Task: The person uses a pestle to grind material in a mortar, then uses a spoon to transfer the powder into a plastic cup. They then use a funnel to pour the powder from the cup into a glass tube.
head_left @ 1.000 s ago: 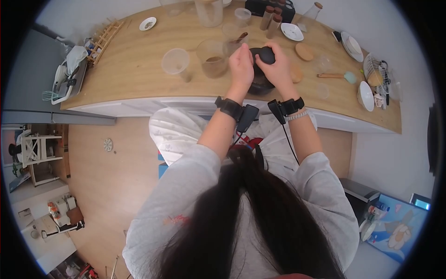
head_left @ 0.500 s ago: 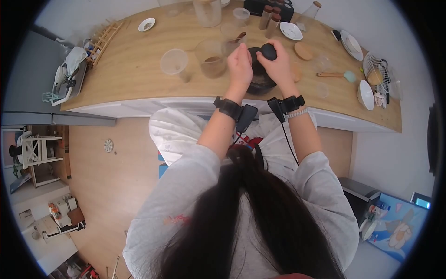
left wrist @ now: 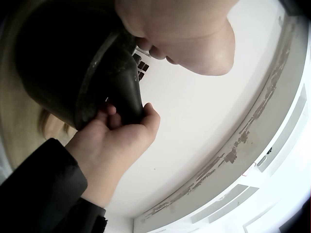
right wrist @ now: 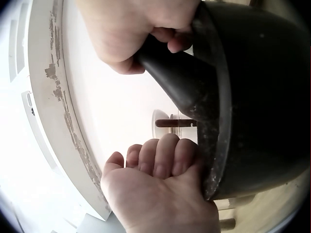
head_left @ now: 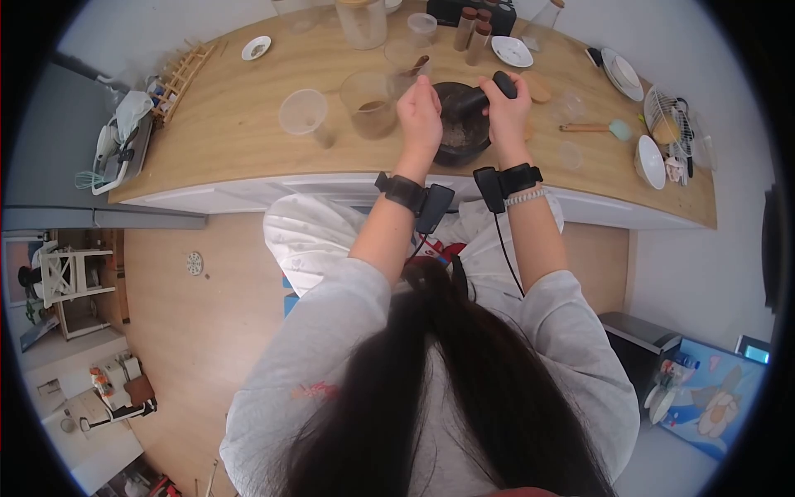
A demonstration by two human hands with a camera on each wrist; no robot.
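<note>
A black mortar (head_left: 462, 158) stands near the counter's front edge, with coarse brownish bits in its bottom. My right hand (head_left: 508, 112) grips a black pestle (head_left: 469, 103), fingers and thumb wrapped round its upper part. The pestle leans to the right over the rim, its lower end inside the bowl. My left hand (head_left: 420, 116) is at the mortar's left rim, cupped with loosely curled fingers. In the right wrist view its little-finger side rests right at the rim, and the left fingers (right wrist: 165, 153) curl around nothing.
Left of the mortar stand a clear jug (head_left: 368, 116) with brown powder and a clear cup (head_left: 303, 112). Spice jars (head_left: 478, 43) and a white dish (head_left: 512, 51) are behind. A spatula (head_left: 592, 127) and white bowl (head_left: 650, 162) lie to the right.
My right hand has moved right, tilting the pestle from more upright to a strong rightward lean. More of the mortar's inside shows. The left hand stays at the rim.
</note>
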